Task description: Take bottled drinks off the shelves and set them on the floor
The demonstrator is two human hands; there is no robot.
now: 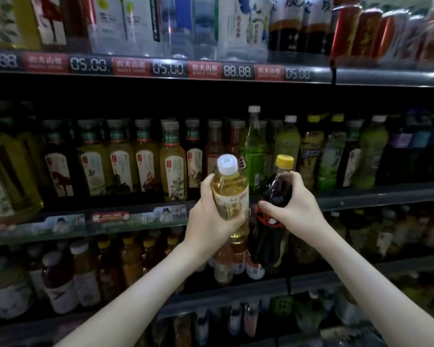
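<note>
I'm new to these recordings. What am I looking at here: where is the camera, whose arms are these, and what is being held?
There is no machine here: a person works with bare hands. The single picture comes from a wide-angle camera worn on the person's head, looking forward and down, so both arms reach in from the bottom edge. In front stand store shelves packed with bottled drinks, with a price strip under the top row. The left hand grips a pale yellow bottle with a white cap. The right hand grips a dark bottle with a yellow cap. Both bottles are roughly upright, side by side, held in front of the shelves.
</note>
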